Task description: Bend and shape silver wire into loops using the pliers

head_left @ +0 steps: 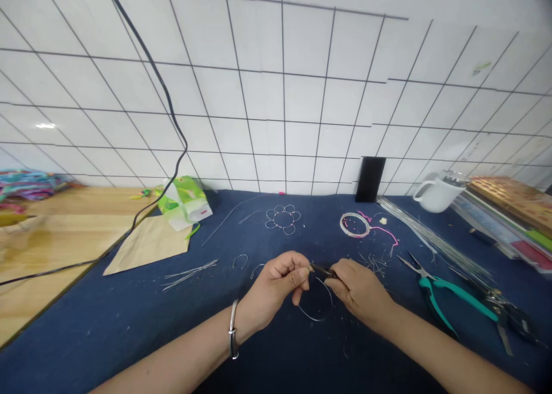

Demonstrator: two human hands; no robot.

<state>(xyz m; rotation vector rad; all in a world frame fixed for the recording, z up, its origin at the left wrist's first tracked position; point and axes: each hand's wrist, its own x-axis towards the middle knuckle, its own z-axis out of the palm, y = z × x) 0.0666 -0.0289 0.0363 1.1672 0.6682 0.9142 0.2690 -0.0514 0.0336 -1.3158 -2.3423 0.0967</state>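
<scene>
My left hand [280, 282] is closed in a pinch on a thin silvery wire [332, 305], which curves down and round below my fingers. My right hand [362, 293] is wrapped round a dark tool [321, 270] that looks like small pliers. Its narrow tip reaches my left fingertips; whether it grips the wire there, I cannot make out. Beyond my hands lies a flower-shaped wire ring [283, 219] with several loops. Left of my left hand are a small curved wire piece [240, 261] and a bundle of straight wires [190, 275].
To the right lie teal-handled pliers [466, 297], long straight wires [435, 238] and a pink-and-white ring [355, 225]. A black block [370, 179] and a white mug [440, 192] stand near the tiled wall. A green packet [185, 201] and a black cable [166, 98] are at left.
</scene>
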